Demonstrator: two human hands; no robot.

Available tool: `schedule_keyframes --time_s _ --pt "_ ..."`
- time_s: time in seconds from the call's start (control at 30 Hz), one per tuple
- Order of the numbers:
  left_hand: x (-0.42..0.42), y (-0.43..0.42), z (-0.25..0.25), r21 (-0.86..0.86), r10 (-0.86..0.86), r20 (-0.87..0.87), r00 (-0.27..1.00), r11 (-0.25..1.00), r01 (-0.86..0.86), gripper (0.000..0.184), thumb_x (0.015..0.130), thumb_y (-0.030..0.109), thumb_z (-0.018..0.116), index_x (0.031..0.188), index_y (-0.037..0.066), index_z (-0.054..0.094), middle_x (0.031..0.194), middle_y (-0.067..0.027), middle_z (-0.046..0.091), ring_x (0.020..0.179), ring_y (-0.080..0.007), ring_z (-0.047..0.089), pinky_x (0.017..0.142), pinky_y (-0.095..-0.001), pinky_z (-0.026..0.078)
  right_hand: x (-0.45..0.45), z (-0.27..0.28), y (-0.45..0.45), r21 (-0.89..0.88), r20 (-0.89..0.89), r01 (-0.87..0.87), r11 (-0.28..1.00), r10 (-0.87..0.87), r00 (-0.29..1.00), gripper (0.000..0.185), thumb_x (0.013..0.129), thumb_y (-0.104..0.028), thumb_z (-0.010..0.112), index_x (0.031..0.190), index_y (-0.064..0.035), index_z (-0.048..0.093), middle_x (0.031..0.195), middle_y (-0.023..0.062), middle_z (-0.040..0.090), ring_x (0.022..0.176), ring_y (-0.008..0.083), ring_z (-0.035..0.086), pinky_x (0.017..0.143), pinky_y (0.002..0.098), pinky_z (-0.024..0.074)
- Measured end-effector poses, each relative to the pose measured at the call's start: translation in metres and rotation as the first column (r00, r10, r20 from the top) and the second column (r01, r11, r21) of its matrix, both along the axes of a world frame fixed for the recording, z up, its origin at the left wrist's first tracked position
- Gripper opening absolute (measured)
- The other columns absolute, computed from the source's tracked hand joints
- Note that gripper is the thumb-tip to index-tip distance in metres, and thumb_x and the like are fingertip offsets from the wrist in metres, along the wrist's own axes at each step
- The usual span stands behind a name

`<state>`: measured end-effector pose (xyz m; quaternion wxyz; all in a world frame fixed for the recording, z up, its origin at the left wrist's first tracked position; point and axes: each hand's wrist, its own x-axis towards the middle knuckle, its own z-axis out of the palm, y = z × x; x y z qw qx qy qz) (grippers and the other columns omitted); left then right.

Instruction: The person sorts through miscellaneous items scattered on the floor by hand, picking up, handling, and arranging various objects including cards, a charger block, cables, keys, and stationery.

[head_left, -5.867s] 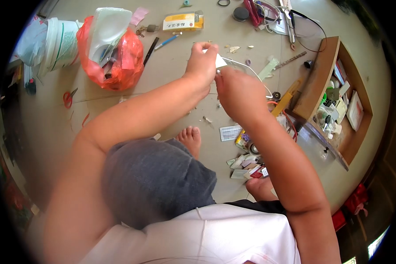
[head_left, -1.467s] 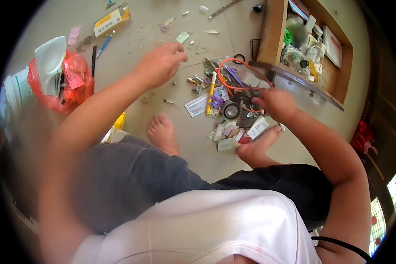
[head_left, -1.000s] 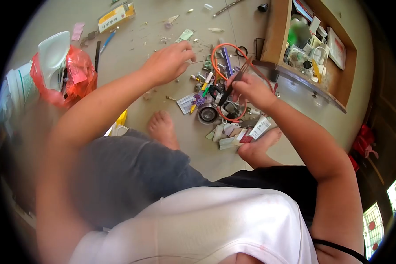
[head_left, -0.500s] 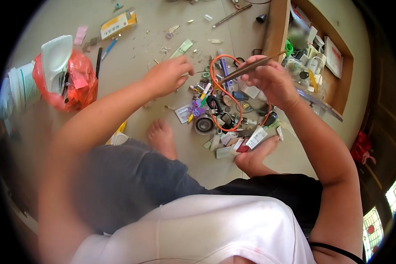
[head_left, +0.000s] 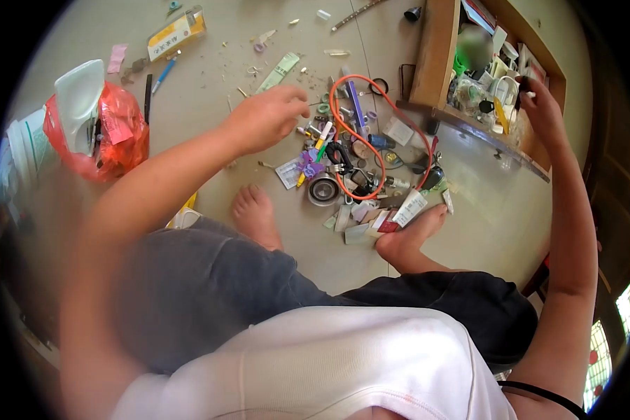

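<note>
Two bare hands, well apart: my right hand (head_left: 542, 105) is at the right side of the drawer (head_left: 430, 63), thumb and fingers pinched, as far as I can make out, on a dark slim tool (head_left: 522, 84) that hangs over the drawer's contents; a white bit also shows at the fingertips, too small to name. My left hand (head_left: 273, 115) is well to the left of the drawer, above the floor, its fingers loosely bent and slightly apart, nothing seen in them. Just left of the drawer's near corner lies the heap of small things, with an orange cord (head_left: 360, 76) looped over it and a round metal piece (head_left: 323, 189) on the side away from the drawer. Farther left of the drawer, past my left hand, sits a red plastic bag (head_left: 122, 133). The step in hand, I judge, is the work over the drawer with that tool; the next move calls for light fingers and an eye on a free spot, kept clear of the drawer's wall and the yellow strip (head_left: 500, 115) inside it
</note>
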<state>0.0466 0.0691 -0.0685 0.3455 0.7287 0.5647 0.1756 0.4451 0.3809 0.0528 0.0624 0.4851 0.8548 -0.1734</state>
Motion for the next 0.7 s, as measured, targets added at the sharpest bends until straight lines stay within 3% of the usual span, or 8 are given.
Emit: schedule_keyframes --time_s 0.1,0.17,0.23,0.3,0.43,0.5,0.63,0.7 --pt "0.012 0.008 0.002 0.131 -0.097 0.012 0.995 0.987 0.094 0.027 0.077 0.004 0.062 0.102 0.012 0.061 0.13 -0.0024 0.051 0.11 -0.0266 0.054 0.09 -0.0375 0.047 -0.027 0.015 -0.034 0.121 -0.094 -0.08 0.989 0.092 0.991 0.025 0.09 -0.007 0.056 0.114 -0.0082 0.063 0.089 0.003 0.063 0.081 0.0086 0.059 0.074 0.0248 0.0482" --pt "0.02 0.018 0.006 0.123 -0.202 -0.021 0.979 0.971 0.203 0.026 0.076 0.005 0.062 0.102 0.012 0.062 0.133 -0.0019 0.05 0.109 -0.0255 0.054 0.09 -0.0367 0.047 -0.057 0.02 -0.069 -0.077 -0.331 -0.098 0.992 0.068 0.941 0.026 0.089 -0.003 0.056 0.113 -0.0089 0.063 0.093 0.0045 0.063 0.081 0.0105 0.06 0.075 0.0255 0.0486" --pt "0.023 0.022 0.003 0.118 -0.309 -0.056 0.95 0.942 0.313 0.026 0.076 0.005 0.062 0.101 0.012 0.063 0.135 -0.0013 0.049 0.109 -0.0244 0.054 0.09 -0.0359 0.047 -0.082 0.014 -0.11 -0.272 -0.324 -0.211 0.939 0.117 0.939 0.026 0.087 0.0 0.055 0.11 -0.0093 0.063 0.093 0.0047 0.063 0.085 0.0134 0.062 0.075 0.0263 0.0498" --pt "0.027 0.024 -0.005 0.129 -0.376 -0.158 0.913 0.909 0.397 0.024 0.076 0.007 0.061 0.099 0.012 0.064 0.132 -0.0002 0.05 0.106 -0.0229 0.054 0.089 -0.0339 0.047 -0.104 -0.005 -0.146 -0.375 -0.345 -0.384 0.844 0.257 0.903 0.021 0.085 -0.004 0.057 0.105 -0.0089 0.064 0.095 0.0091 0.064 0.086 0.0282 0.064 0.076 0.0365 0.0516" --pt "0.026 0.025 -0.007 0.088 -0.383 -0.16 0.91 0.912 0.4 0.026 0.077 0.007 0.059 0.101 0.012 0.063 0.124 -0.0007 0.053 0.103 -0.0223 0.054 0.087 -0.0333 0.047 -0.126 -0.078 -0.192 -0.358 -0.103 -0.37 0.857 0.357 0.928 0.018 0.088 -0.021 0.056 0.101 -0.0095 0.061 0.093 0.0119 0.066 0.085 0.0332 0.064 0.073 0.0432 0.0517" --pt "0.021 0.022 -0.006 0.063 -0.331 -0.177 0.927 0.936 0.346 0.028 0.076 0.008 0.06 0.104 0.012 0.061 0.115 -0.0022 0.055 0.103 -0.0233 0.054 0.086 -0.0353 0.047 -0.143 -0.102 -0.2 -0.413 0.146 -0.153 0.898 0.231 0.962 0.019 0.087 -0.025 0.058 0.096 -0.008 0.059 0.086 0.015 0.066 0.081 0.0343 0.065 0.07 0.0453 0.0515" --pt "0.008 0.009 -0.009 0.103 -0.231 -0.142 0.962 0.964 0.247 0.025 0.077 0.009 0.061 0.102 0.011 0.057 0.11 -0.0043 0.054 0.102 -0.0258 0.053 0.083 -0.0373 0.047 -0.17 -0.106 -0.215 -0.336 0.156 -0.209 0.919 0.273 0.949 0.018 0.085 -0.023 0.057 0.093 -0.007 0.057 0.083 0.0165 0.066 0.08 0.035 0.064 0.069 0.0464 0.0509" --pt "0.001 0.007 -0.002 -0.059 -0.101 -0.101 0.99 0.994 0.095 0.02 0.08 0.012 0.062 0.098 0.009 0.054 0.102 -0.0071 0.056 0.097 -0.029 0.055 0.078 -0.0391 0.047 -0.177 -0.113 -0.22 -0.369 0.078 -0.18 0.912 0.224 0.971 0.018 0.084 -0.022 0.056 0.095 -0.0074 0.057 0.084 0.0159 0.066 0.081 0.0346 0.064 0.07 0.0465 0.0506"
